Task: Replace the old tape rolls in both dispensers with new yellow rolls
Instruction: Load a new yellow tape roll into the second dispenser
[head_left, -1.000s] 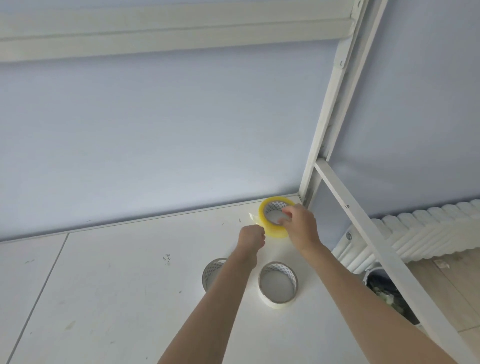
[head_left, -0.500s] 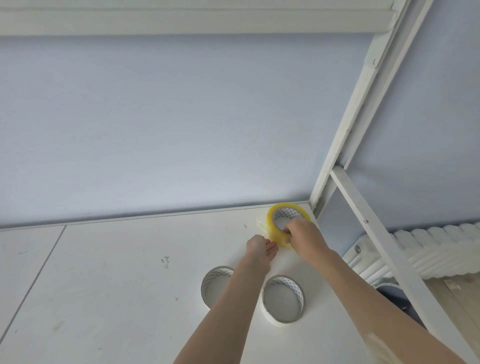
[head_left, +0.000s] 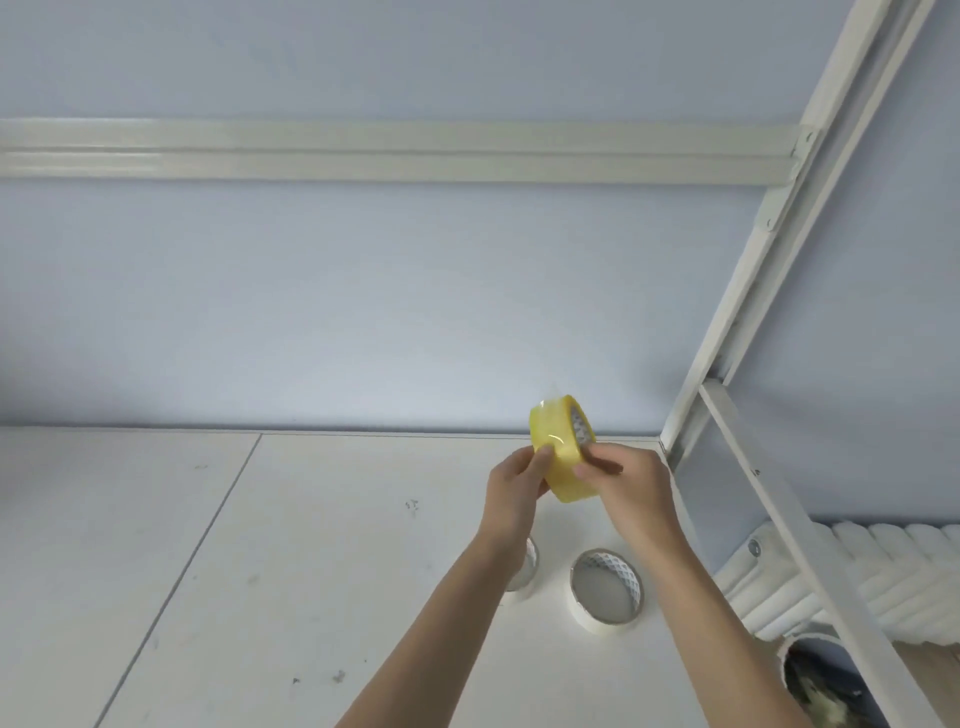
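Scuffed white tabletop (head_left: 260, 571) beneath glossy yellow tape roll (head_left: 563, 457), both hands' grips pinching it.

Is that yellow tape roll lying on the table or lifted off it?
Lifted. The yellow tape roll stands on edge in the air, pinched between the left hand and right hand, above the table.

Yellow tape roll (head_left: 563, 457): held on edge above the white table (head_left: 311, 545), gripped between both hands. Left hand (head_left: 517, 488): thumb pressed on the roll's outer band. Right hand (head_left: 631, 486): fingers on the roll's right side, near the core. White tape roll (head_left: 607, 590): lying flat on the table, patterned core facing up. Second white roll (head_left: 525, 569): beside it, mostly hidden behind the left forearm. White metal frame (head_left: 769, 332): at the table's right edge.
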